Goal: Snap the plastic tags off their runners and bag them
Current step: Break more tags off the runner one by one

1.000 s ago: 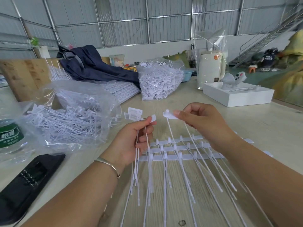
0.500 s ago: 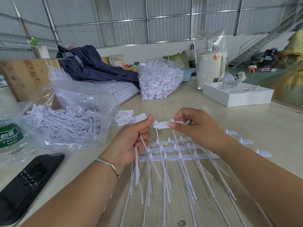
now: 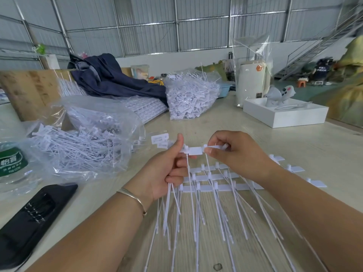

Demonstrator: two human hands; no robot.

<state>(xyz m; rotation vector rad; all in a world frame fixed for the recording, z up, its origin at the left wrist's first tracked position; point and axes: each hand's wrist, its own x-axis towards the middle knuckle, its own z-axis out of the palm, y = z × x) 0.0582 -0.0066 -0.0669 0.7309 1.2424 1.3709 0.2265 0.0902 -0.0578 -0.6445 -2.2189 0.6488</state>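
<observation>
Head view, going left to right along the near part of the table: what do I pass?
Water bottle → black case → clear bag of loose tags → left hand gripping a tag bundle → right hand pinching a tag.

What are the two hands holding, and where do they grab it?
The left hand grips a bunch of loose tags around their thin stems. The right hand pinches one tag by its flat head.

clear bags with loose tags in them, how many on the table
2: one clear bag lying at left beside the left hand, one upright bag at the back centre. Others may be hidden behind the navy cloth.
</observation>
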